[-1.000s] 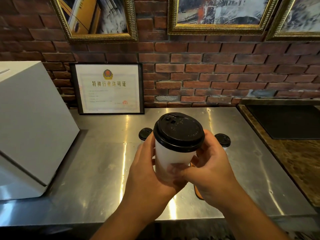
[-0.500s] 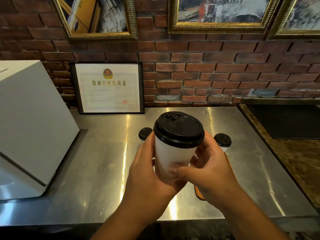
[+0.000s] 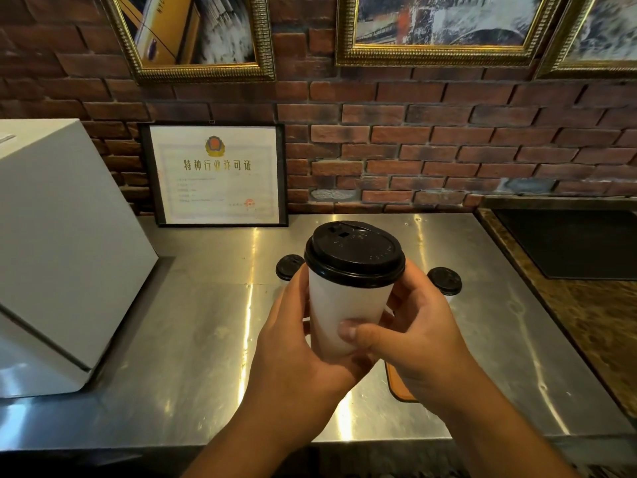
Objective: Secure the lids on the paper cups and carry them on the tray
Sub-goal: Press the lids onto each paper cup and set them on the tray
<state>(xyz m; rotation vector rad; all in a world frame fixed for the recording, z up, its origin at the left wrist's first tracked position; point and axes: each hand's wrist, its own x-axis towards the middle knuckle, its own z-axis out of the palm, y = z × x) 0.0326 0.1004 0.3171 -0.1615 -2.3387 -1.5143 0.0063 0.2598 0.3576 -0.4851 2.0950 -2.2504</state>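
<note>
White paper cup (image 3: pixel 346 315) with black plastic lid (image 3: pixel 355 254) is held above the steel bench (image 3: pixel 193 339), left hand (image 3: pixel 296 350) and right hand (image 3: pixel 413 339) both in clenched grip around it; squeezing could pop the lid.

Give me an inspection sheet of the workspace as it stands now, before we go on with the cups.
Surface: steel counter, shiny, with glare streaks.
Job's things: paper cup held upright above the counter, black lid on it. Two more lidded cups stand behind the hands, the left cup and the right cup, mostly hidden. A corner of the tray shows on the counter beneath the right hand.
Clutter: white box at left; framed certificate against the wall.
Hands: left hand and right hand both grip the cup's body.
Cables: nothing seen.
Surroundings: brick wall, gold-framed pictures, black mat at right.
</note>
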